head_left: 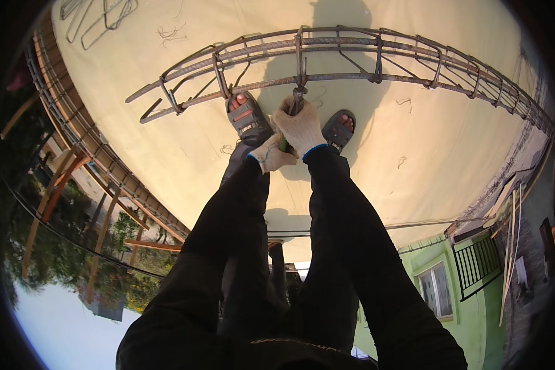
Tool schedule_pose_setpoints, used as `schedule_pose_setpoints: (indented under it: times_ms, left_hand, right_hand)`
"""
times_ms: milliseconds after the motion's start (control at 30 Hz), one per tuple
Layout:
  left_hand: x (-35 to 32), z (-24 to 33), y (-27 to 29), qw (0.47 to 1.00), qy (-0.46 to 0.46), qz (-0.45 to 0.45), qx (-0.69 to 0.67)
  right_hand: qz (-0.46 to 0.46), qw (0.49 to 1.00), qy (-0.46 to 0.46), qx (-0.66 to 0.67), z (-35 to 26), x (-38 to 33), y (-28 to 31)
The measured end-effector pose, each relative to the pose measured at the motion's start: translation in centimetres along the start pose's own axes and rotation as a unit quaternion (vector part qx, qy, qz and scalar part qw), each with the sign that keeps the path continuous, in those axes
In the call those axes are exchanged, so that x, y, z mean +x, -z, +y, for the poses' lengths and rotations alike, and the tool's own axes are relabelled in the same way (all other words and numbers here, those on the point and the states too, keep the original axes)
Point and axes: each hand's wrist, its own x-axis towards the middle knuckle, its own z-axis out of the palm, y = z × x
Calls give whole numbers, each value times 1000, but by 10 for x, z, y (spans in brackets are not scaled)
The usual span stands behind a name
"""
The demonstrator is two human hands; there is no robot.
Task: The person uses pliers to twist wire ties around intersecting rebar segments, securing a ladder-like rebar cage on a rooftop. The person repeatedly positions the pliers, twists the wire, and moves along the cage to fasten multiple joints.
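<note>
A steel rebar cage (376, 43), bars with stirrups around them, arcs across the pale sheeted surface ahead of my feet. My right hand (300, 127), in a cream knit glove with a blue cuff, is closed around a pair of pincers. Their metal head (298, 92) meets the near bar at a stirrup. Lower and to the left, my left hand (272, 155), gloved the same way, is closed beside a green handle (283, 143) that seems to belong to the pincers. Its fingertips are partly hidden.
My sandalled feet (250, 120) stand apart near the cage. Loose wire scraps (170, 33) are scattered on the sheet. Bent stirrups (102, 18) lie far left. A rebar-lined edge (92, 132) drops off at left. A green building (438, 290) shows lower right.
</note>
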Motion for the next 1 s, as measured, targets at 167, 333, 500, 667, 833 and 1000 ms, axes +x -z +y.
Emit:
schedule_pose_setpoints:
  times_ms: [167, 333, 500, 667, 833, 1000]
  left_hand:
    - [59, -35, 69, 997, -61, 15, -50]
    - [23, -16, 25, 999, -31, 22, -6]
    - [-37, 20, -50, 860, -107, 245, -435]
    - [4, 27, -22, 821, -83, 317, -467]
    - [27, 16, 11, 813, -125, 325, -467]
    - [-27, 22, -25, 840, -85, 509, 169]
  right_hand:
    - [33, 972, 186, -143, 4, 26, -22]
    - [80, 974, 131, -163, 13, 15, -11]
    - [180, 970, 40, -157, -12, -22, -38]
    - [245, 954, 45, -165, -5, -6, -49]
    - [250, 959, 83, -104, -1, 11, -67]
    - [130, 990, 0, 47, -4, -9, -58]
